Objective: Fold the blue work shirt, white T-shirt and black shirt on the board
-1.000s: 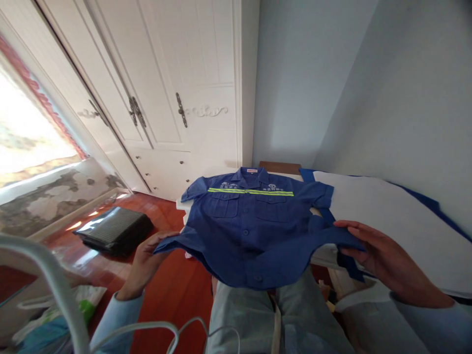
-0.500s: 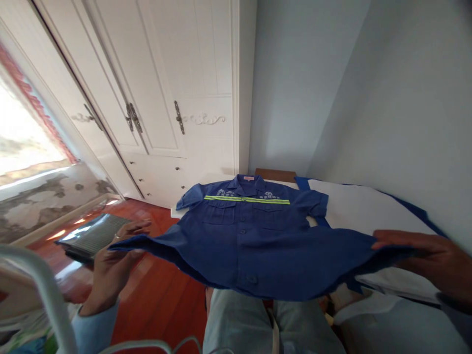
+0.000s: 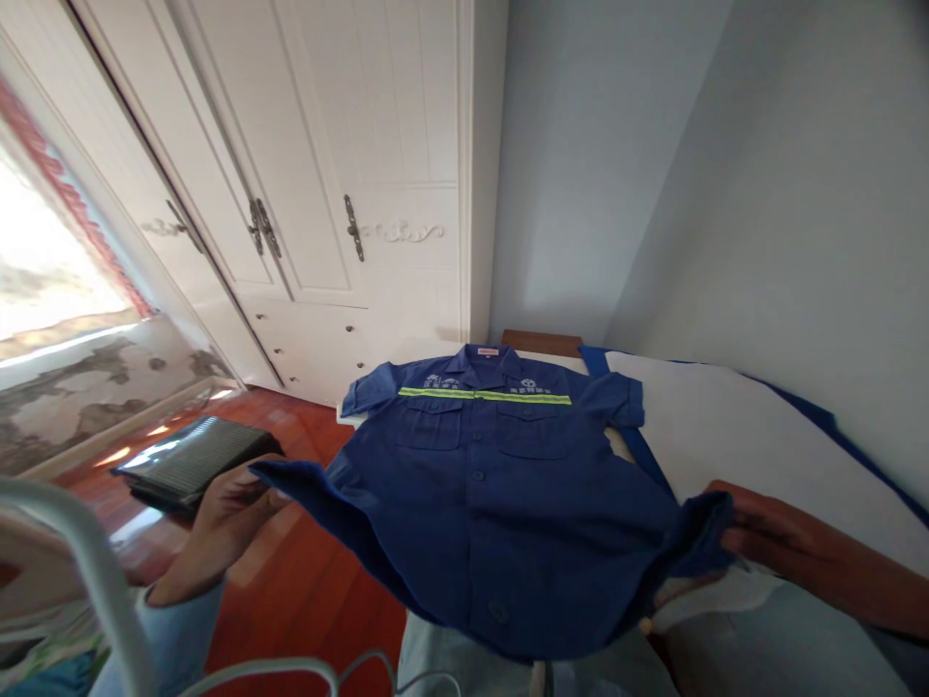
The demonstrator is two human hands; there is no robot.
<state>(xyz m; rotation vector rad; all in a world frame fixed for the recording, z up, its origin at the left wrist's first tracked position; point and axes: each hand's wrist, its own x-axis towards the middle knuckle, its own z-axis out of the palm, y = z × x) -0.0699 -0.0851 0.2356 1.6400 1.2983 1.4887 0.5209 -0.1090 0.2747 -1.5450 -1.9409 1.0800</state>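
Observation:
A dark blue short-sleeved work shirt (image 3: 475,484) lies front up, its collar and sleeves at the far end on a white surface. A yellow-green reflective stripe and white lettering cross the chest above two flap pockets. My left hand (image 3: 230,499) pinches the left corner of the hem, raised over the floor. At the other side my right hand (image 3: 762,532) grips the right hem corner, also lifted. Between the two hands the hem sags toward my lap, with a button near its lower middle.
A white wardrobe (image 3: 377,126) with dark handles stands ahead. On the red wooden floor (image 3: 305,571) at left rests a dark ribbed, shiny bundle (image 3: 195,460). White and blue sheeting (image 3: 726,416) spreads at right by the grey wall. A pale curved metal tube (image 3: 94,571) rises at lower left.
Both hands have come inward, bringing the hem corners closer together. The hem's middle hangs lower and nearer to me, while the collar end stays nearly where it was.

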